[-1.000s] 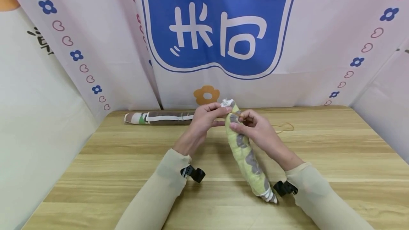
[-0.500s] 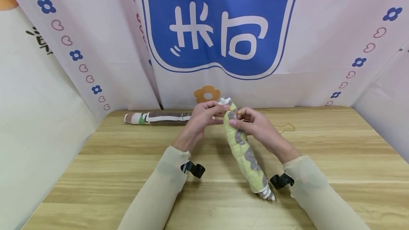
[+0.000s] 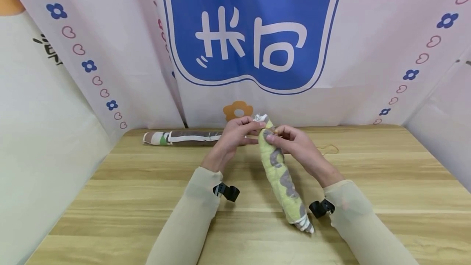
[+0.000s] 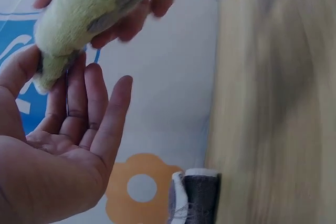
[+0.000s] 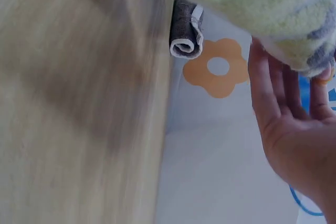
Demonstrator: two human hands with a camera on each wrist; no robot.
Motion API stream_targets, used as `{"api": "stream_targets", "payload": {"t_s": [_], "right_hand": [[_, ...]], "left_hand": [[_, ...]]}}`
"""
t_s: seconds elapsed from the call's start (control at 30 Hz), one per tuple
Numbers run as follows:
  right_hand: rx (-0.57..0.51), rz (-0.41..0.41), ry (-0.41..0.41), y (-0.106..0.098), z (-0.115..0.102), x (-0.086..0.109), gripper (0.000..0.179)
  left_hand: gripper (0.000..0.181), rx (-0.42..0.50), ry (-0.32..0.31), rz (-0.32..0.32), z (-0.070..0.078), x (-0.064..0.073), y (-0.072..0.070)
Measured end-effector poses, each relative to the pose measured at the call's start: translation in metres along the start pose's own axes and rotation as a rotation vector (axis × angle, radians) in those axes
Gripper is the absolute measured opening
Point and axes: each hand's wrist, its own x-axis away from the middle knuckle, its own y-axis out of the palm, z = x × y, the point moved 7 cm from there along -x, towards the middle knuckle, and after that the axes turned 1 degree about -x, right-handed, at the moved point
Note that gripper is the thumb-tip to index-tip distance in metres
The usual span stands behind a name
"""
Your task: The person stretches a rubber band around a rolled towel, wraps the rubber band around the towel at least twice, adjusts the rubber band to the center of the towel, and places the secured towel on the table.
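Observation:
A plump rolled towel (image 3: 277,171), yellow-green with grey patches, slants across the middle of the head view, its twisted white-striped end low near the table. My left hand (image 3: 237,136) pinches the narrow upper end between thumb and fingertips; its other fingers stand nearly straight in the left wrist view. On the opposite side, my right hand (image 3: 296,144) grips the towel just below that end, thumb in front and fingers behind. A thin orange-yellow band (image 5: 326,78) shows by the right fingertips, partly hidden by the towel and fingers.
A grey-brown rolled towel (image 3: 193,138) with a white edge lies along the table's back edge, left of the hands. A thin yellow loop (image 3: 329,149) lies right of them. A printed cloth (image 3: 147,72) hangs behind the wooden table (image 3: 128,183).
My right hand has shifted slightly left, its thumb moving up toward the towel's narrow end. The towel's lower end has swung a little left. The left hand keeps its pinch.

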Motion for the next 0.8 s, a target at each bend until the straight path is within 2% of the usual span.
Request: {"api": "stream_targets", "payload": {"t_s": [0.17,0.37,0.57,0.67,0.8], "right_hand": [[0.086,0.105,-0.030,-0.003,-0.008,0.004,0.033],[0.223,0.161,-0.137,0.002,-0.025,0.008,0.028],[0.322,0.178,-0.308,0.014,-0.034,0.009,0.014],[0.402,0.202,-0.410,0.018,-0.038,0.012,0.018],[0.552,0.240,-0.584,0.025,-0.047,0.018,0.022]], "left_hand": [[0.024,0.027,0.036,0.032,0.002,0.003,0.004],[0.023,0.026,0.075,0.154,0.008,0.007,0.003],[0.022,0.019,0.103,0.236,0.012,0.010,-0.001],[0.022,0.014,0.103,0.261,0.013,0.011,-0.002],[0.021,0.012,0.096,0.282,0.014,0.012,-0.004]]}}
